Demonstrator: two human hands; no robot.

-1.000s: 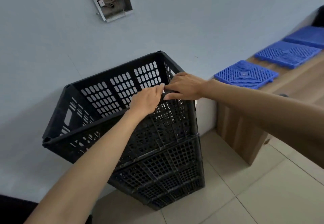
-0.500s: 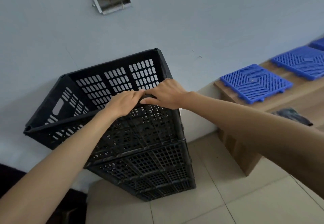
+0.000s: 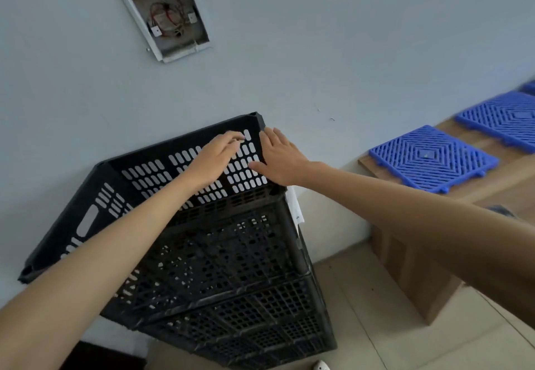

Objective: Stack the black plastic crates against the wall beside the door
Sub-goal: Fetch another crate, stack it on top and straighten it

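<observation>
A stack of black perforated plastic crates stands on the tiled floor against the pale wall. The top crate point(image 3: 144, 184) is open upward, and a lower crate point(image 3: 260, 323) sits beneath it. My left hand point(image 3: 215, 158) reaches over the top crate's interior toward its far wall, fingers slightly curled and holding nothing. My right hand point(image 3: 278, 158) lies flat with fingers spread on the crate's right wall near the far right corner. No door shows in the frame.
An open electrical box point(image 3: 168, 16) with loose wires sits in the wall above the stack. A low wooden bench point(image 3: 419, 277) at right carries blue grid tiles point(image 3: 434, 158). A white paper tag point(image 3: 293, 204) hangs at the stack's right edge. Tiled floor point(image 3: 376, 326) lies in front.
Both hands left the near rim of the top crate and moved farther in, toward its far right corner. The view rose, so the stack sits lower in frame.
</observation>
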